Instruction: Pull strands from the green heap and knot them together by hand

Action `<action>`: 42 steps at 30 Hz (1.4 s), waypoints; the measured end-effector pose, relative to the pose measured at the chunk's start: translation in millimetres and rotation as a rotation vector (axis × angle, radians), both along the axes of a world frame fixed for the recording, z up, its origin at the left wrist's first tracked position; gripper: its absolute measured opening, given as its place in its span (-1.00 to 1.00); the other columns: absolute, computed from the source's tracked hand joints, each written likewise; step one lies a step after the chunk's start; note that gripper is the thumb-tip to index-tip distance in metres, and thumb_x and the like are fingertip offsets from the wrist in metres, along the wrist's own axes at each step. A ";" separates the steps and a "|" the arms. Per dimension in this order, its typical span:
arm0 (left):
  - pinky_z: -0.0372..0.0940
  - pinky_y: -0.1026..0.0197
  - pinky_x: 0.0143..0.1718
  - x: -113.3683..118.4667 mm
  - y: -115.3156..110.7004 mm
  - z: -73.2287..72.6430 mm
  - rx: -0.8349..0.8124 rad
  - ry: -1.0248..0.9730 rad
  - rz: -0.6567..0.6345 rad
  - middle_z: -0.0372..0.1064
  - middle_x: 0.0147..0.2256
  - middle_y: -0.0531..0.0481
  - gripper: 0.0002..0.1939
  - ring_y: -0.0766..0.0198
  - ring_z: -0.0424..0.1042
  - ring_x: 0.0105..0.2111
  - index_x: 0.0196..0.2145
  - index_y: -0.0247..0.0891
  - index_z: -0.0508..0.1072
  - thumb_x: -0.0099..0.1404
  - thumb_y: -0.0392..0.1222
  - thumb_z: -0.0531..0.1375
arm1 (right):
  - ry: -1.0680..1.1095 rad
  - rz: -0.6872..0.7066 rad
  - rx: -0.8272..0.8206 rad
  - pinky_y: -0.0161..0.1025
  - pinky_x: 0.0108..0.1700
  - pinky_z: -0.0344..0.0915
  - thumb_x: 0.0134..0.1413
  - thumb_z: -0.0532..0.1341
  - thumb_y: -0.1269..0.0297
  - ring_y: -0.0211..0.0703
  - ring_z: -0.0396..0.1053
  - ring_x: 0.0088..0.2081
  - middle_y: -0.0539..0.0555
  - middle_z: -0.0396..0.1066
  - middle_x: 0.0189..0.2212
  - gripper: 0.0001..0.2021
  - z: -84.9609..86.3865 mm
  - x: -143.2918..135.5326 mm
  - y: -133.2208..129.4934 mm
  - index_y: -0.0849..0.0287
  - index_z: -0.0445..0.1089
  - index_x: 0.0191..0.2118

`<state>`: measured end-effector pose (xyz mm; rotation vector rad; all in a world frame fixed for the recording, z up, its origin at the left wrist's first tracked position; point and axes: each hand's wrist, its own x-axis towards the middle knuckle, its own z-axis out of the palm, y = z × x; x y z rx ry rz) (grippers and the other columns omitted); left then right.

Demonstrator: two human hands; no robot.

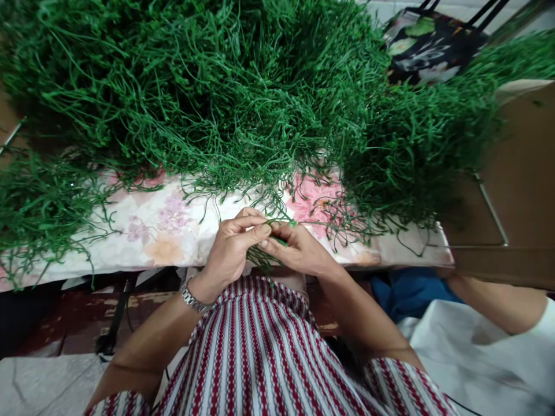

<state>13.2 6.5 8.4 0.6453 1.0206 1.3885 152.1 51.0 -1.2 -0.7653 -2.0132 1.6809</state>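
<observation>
Close together at the table's front edge, both my hands are closed on thin green artificial plant stems [265, 261]. My left hand [236, 245], with a metal watch [193, 297] on the wrist, pinches stems between thumb and forefinger. My right hand [299, 247] grips stems too, its fingertips almost touching the left ones. Some stems hang below between the palms. Just beyond the hands, a large tangled heap of the same green stems [243, 98] covers the back of the table. Inside the grips the fingers hide exactly how the stems meet.
A flower-patterned tablecloth [173, 225] covers the table. Smaller piles of stems [37, 208] lie at the left. A black floral bag [433, 43] stands at the back right. Brown cardboard [520, 185] borders the right end, where another person's arm [498, 303] shows.
</observation>
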 end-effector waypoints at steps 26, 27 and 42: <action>0.23 0.25 -0.01 19.1 -16.0 -12.7 0.040 0.105 -0.029 0.35 -0.07 -0.07 -0.64 0.21 0.33 -0.05 -0.08 -0.18 0.45 0.12 -0.18 0.24 | 0.179 -0.404 0.294 -0.41 -0.40 0.24 0.11 0.11 0.26 -0.35 0.28 -0.50 0.00 0.33 -0.55 -0.80 -7.6 1.0 -12.1 0.23 0.33 -0.47; 0.25 0.27 -0.05 17.8 -17.2 -13.8 0.039 0.153 -0.027 0.37 -0.11 -0.07 -0.64 0.22 0.36 -0.09 -0.09 -0.19 0.45 0.11 -0.19 0.26 | 0.168 -0.406 0.292 -0.41 -0.42 0.24 0.10 0.12 0.24 -0.35 0.27 -0.51 0.00 0.33 -0.57 -0.79 -6.7 1.8 -11.2 0.23 0.33 -0.48; 0.33 0.27 -0.46 3.8 -15.8 -4.4 -0.156 -0.038 0.050 0.46 -0.55 -0.02 -0.82 0.29 0.44 -0.55 -0.37 -0.35 0.51 0.05 -0.20 0.28 | 0.119 -0.368 0.236 -0.42 -0.52 0.14 0.15 0.11 0.25 -0.40 0.18 -0.59 -0.05 0.29 -0.62 -0.77 4.1 1.3 -2.9 0.24 0.41 -0.43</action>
